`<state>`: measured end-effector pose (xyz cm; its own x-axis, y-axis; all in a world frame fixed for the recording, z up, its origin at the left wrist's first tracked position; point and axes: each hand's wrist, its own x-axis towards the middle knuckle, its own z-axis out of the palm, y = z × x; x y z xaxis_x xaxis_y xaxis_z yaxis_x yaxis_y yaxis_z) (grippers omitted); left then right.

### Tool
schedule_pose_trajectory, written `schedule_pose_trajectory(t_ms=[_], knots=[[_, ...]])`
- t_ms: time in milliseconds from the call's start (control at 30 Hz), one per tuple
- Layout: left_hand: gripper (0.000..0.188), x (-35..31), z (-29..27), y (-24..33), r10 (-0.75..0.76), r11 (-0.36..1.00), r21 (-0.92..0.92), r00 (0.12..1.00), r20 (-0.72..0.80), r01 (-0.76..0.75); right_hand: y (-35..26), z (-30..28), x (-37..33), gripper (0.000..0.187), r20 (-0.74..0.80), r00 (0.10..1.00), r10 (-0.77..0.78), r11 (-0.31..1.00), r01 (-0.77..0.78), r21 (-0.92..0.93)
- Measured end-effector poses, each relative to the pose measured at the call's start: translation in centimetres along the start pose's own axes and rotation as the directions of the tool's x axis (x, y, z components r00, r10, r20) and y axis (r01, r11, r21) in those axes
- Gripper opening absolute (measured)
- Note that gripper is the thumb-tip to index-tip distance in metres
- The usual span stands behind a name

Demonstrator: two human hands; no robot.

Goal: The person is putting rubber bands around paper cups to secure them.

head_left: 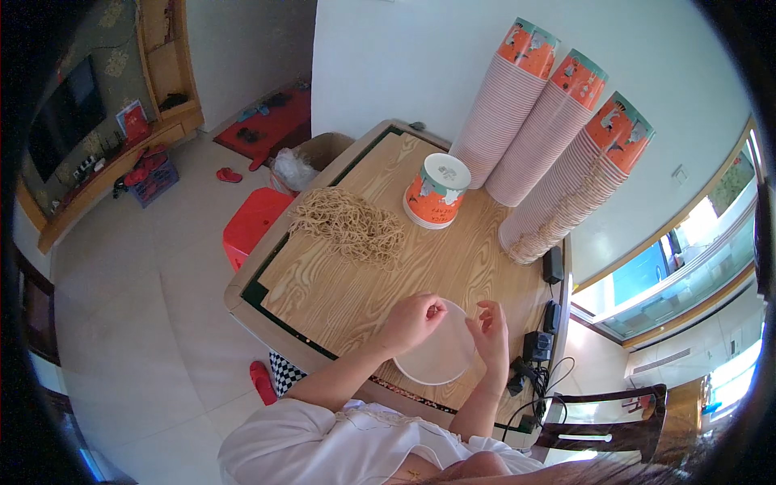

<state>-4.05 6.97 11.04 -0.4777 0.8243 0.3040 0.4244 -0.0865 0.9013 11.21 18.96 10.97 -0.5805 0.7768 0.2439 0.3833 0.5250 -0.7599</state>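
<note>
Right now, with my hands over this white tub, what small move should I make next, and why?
Perhaps lower your left hand and right hand onto the white tub: both are curled close by it, and the rightmost tub stack bears tan cords like the tan pile. Whether you hold one is too fine to see.

Three tub stacks (pixel 546 133), one string heap (pixel 347 226)

Left hand (pixel 411 325) curled over white bowl (pixel 436 360) at its 10 o'clock, right hand (pixel 490 335) at 2, tan strands (pixel 349 226) at 11, upturned orange tub (pixel 428 202) at 12, tub stacks (pixel 540 136) at 1, black adapter (pixel 537 346) at 3, wooden table (pixel 323 299) beneath
</note>
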Motion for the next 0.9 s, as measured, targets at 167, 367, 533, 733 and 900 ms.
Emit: schedule_pose_trajectory(t_ms=[167, 367, 533, 733, 900], knots=[[0.01, 0.2, -0.3, 0.1, 0.018, 0.992, 0.125, 0.995, 0.095, -0.03, 0.9, 1.7, -1.0, 0.037, 0.266, 0.955, 0.13, 0.95, -0.197, 0.242], [0.012, 1.6, -0.2, -1.7, -0.031, 0.948, 0.312, 0.958, 0.284, -0.062, -1.4, 4.4, -2.0, 0.036, 0.234, 0.968, 0.088, 0.957, -0.148, 0.251], [0.012, 1.6, -0.3, -3.9, -0.073, 0.968, 0.251, 0.955, 0.289, -0.002, -1.6, 5.3, -2.1, 0.036, 0.256, 0.96, 0.111, 0.926, -0.194, 0.325], [0.014, 1.5, -0.4, -3.3, -0.128, 0.977, 0.202, 0.943, 0.309, 0.066, -0.8, 5.2, -1.9, 0.037, 0.241, 0.969, 0.05, 0.938, -0.128, 0.321], [0.013, 1.7, -0.4, -4.1, -0.083, 0.979, 0.205, 0.944, 0.32, 0.017, -0.6, 5.4, -1.8, 0.037, 0.298, 0.948, 0.108, 0.898, -0.222, 0.38]])
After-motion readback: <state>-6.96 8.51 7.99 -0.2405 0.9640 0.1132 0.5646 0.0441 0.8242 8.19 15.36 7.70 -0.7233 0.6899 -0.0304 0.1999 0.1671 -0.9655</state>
